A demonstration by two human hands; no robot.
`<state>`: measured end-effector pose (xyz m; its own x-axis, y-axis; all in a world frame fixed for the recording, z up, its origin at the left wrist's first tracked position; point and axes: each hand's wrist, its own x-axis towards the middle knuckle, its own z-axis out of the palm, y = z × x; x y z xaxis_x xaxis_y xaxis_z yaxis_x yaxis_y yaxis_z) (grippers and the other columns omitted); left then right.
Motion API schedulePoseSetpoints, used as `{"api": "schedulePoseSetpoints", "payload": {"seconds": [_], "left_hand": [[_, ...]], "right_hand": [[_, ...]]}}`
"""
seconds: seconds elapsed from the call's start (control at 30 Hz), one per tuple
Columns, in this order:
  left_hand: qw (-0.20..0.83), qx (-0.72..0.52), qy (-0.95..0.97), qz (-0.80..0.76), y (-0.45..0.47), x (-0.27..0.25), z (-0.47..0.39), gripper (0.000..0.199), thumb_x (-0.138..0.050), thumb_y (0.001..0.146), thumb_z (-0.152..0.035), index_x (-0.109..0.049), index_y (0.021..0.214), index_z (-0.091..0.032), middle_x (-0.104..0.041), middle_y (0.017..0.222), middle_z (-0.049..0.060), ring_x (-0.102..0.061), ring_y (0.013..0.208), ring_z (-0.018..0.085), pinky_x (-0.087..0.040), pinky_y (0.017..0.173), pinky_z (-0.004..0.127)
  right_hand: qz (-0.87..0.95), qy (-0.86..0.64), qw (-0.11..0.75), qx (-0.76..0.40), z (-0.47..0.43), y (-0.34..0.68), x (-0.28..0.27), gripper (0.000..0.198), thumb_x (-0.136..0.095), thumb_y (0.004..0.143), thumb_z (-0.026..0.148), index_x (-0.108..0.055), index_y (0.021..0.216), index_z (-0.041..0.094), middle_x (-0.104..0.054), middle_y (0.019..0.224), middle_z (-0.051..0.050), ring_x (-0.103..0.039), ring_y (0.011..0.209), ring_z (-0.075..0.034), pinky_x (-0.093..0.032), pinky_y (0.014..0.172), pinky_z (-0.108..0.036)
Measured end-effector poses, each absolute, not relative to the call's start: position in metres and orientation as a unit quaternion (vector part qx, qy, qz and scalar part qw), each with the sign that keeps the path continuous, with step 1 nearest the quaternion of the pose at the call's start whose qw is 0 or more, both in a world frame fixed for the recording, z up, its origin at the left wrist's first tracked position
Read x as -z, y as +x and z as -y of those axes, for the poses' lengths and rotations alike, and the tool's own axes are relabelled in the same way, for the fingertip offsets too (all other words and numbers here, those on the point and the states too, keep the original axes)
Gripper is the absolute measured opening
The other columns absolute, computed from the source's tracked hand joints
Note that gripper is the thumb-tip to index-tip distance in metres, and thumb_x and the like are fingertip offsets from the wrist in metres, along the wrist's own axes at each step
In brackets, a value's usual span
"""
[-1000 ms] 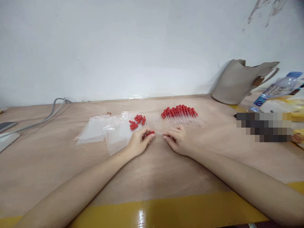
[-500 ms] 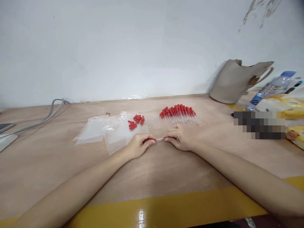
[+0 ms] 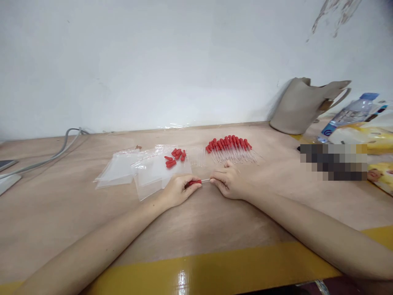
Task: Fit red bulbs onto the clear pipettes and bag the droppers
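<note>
Between its thumb and fingers, my left hand (image 3: pixel 181 189) pinches a red rubber dropper bulb (image 3: pixel 195 182). A thin clear dropper tube (image 3: pixel 205 180) runs from the bulb's open end to my right hand (image 3: pixel 229 183), whose fingertips are closed on it. How deep the tube sits in the bulb cannot be made out. Beyond my right hand, several droppers with red bulbs (image 3: pixel 231 142) lie in a fanned row. Several bare clear tubes (image 3: pixel 197 156) rest to their left. Loose red bulbs (image 3: pixel 176 155) lie on clear plastic zip bags (image 3: pixel 147 174).
More plastic bags (image 3: pixel 118 168) are at the left, near a grey cable (image 3: pixel 63 149). On the right stand a beige container (image 3: pixel 296 106), a tilted water bottle (image 3: pixel 350 116) and yellow packages (image 3: pixel 379 176), beside a blurred-out patch. Yellow tape (image 3: pixel 184 266) edges the table.
My right hand has shifted slightly left, closer to my left hand. The pinch on bulb and tube stays; more of the red bulb shows in my left fingers.
</note>
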<state>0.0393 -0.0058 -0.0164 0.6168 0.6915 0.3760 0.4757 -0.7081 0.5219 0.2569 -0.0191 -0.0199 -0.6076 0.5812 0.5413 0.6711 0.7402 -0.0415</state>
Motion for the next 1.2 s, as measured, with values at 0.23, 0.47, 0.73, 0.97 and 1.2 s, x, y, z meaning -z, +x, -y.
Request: {"api": "schedulePoseSetpoints", "payload": {"seconds": [0.23, 0.47, 0.73, 0.97, 1.2], "left_hand": [[0.184, -0.286, 0.884, -0.321, 0.039, 0.016, 0.005, 0.018, -0.052, 0.085, -0.028, -0.065, 0.087, -0.017, -0.066, 0.075, 0.002, -0.058, 0.064, 0.011, -0.044, 0.06, 0.022], [0.176, -0.283, 0.889, -0.315, 0.039, 0.018, 0.004, 0.018, -0.051, 0.085, -0.027, -0.066, 0.089, -0.017, -0.067, 0.075, 0.002, -0.058, 0.064, 0.011, -0.044, 0.061, 0.022], [0.116, -0.305, 0.889, -0.32, 0.039, 0.014, -0.003, 0.017, -0.051, 0.085, -0.026, -0.063, 0.093, -0.018, -0.065, 0.082, 0.004, -0.059, 0.072, 0.014, -0.047, 0.068, 0.026], [0.026, -0.335, 0.866, -0.371, 0.029, 0.02, -0.011, 0.039, -0.056, 0.081, -0.025, -0.049, 0.118, -0.017, -0.054, 0.107, 0.009, -0.048, 0.103, 0.022, -0.041, 0.09, 0.038], [0.062, -0.297, 0.879, -0.369, 0.031, 0.02, -0.013, 0.016, -0.052, 0.084, -0.024, -0.062, 0.093, -0.016, -0.06, 0.093, 0.007, -0.054, 0.09, 0.019, -0.044, 0.082, 0.034]], "right_hand": [[0.896, -0.369, 0.242, 0.052, 0.021, 0.252, 0.016, 0.028, -0.035, 0.089, 0.022, -0.056, 0.072, 0.015, -0.058, 0.063, -0.001, -0.038, 0.054, -0.011, -0.022, 0.065, -0.03], [0.898, -0.387, 0.21, 0.022, 0.021, 0.247, 0.014, 0.03, -0.034, 0.09, 0.022, -0.056, 0.071, 0.015, -0.059, 0.065, -0.002, -0.04, 0.054, -0.011, -0.023, 0.066, -0.03], [0.893, -0.414, 0.176, 0.032, 0.024, 0.245, 0.001, 0.028, -0.035, 0.091, 0.024, -0.055, 0.073, 0.017, -0.062, 0.072, -0.003, -0.048, 0.061, -0.013, -0.028, 0.069, -0.031], [0.778, -0.535, 0.311, -0.106, 0.007, 0.267, -0.005, 0.018, -0.043, 0.084, 0.022, -0.06, 0.081, 0.017, -0.066, 0.081, -0.004, -0.057, 0.07, -0.015, -0.038, 0.063, -0.025], [0.59, -0.748, 0.301, -0.037, -0.046, 0.294, -0.01, 0.02, -0.052, 0.073, 0.033, -0.059, 0.06, 0.02, -0.064, 0.066, -0.004, -0.058, 0.068, -0.019, -0.037, 0.061, -0.028]]}}
